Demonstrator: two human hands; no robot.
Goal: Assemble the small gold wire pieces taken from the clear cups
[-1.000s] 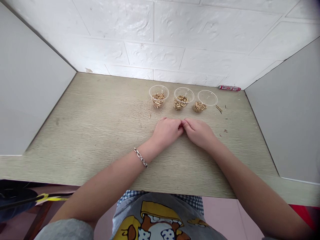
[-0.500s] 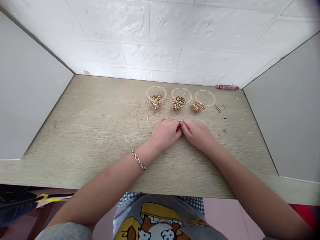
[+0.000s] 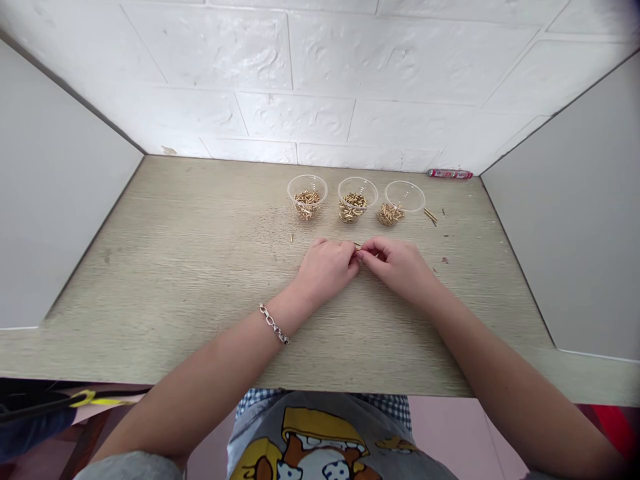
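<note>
Resting both hands close together on the desk point(image 3: 225, 287), on the near side of the middle cup point(image 3: 370, 205). Pinching a small gold-coloured piece point(image 3: 357, 245) there with the fingers of the right hand point(image 3: 403, 270), tips brought together. Curling the fingers of the left hand point(image 3: 325, 270) right beside it; too hidden to tell any grip. More such pieces inside the middle cup, also in left point(image 3: 319, 205) and right cups point(image 3: 416, 209) flanking it.
</note>
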